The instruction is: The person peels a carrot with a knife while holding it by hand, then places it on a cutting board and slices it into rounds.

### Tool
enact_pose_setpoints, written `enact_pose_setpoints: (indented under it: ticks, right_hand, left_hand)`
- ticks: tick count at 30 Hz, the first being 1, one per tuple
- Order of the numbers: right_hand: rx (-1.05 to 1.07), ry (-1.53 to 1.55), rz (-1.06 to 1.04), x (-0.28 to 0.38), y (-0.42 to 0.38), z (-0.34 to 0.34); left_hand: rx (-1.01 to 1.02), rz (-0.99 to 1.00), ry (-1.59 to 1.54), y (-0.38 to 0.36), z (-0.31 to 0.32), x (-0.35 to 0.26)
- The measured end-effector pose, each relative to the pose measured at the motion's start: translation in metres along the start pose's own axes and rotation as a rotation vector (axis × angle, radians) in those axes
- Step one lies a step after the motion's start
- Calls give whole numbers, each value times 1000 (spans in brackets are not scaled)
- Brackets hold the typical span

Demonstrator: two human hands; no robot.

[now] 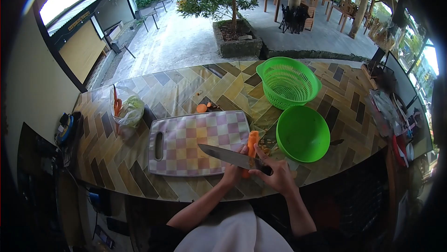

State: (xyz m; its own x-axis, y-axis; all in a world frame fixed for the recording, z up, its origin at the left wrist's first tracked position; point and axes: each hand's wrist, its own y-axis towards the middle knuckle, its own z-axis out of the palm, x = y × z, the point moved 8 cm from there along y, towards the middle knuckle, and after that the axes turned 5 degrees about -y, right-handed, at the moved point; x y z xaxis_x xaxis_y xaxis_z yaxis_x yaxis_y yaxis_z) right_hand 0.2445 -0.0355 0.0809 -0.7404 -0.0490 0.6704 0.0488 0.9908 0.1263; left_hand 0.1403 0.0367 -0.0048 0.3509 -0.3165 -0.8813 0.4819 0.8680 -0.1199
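Observation:
My left hand (pixel 232 173) is closed around the lower part of an orange carrot (pixel 253 139), which points away from me. A large kitchen knife (pixel 223 153) is in my right hand (pixel 281 177), its dark handle in the palm and its blade pointing left across the carrot. My right index finger stretches along the carrot's side. The checkered cutting board (pixel 186 156) lies just left of both hands. Small peelings (pixel 265 148) are scattered right of the carrot. Part of the carrot is hidden behind the blade and fingers.
A green colander (pixel 288 82) stands behind a green bowl (pixel 302 133) on the right. Beyond the board lies an orange carrot piece (pixel 201 108) near dark scraps. A plastic bag (pixel 132 112) of vegetables sits at the left. The patterned table (pixel 125 168) has a curved front edge.

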Motion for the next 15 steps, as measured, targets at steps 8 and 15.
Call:
enact_pose_setpoints:
  ticks: [8,15]
  right_hand:
    - [-206,-38,-137,-2,4,-1]
    - [-68,84,-96,-4,3,-1]
  left_hand:
    - [87,56,-99,4,-10,19]
    - [1,-9,-174,0,-5,9]
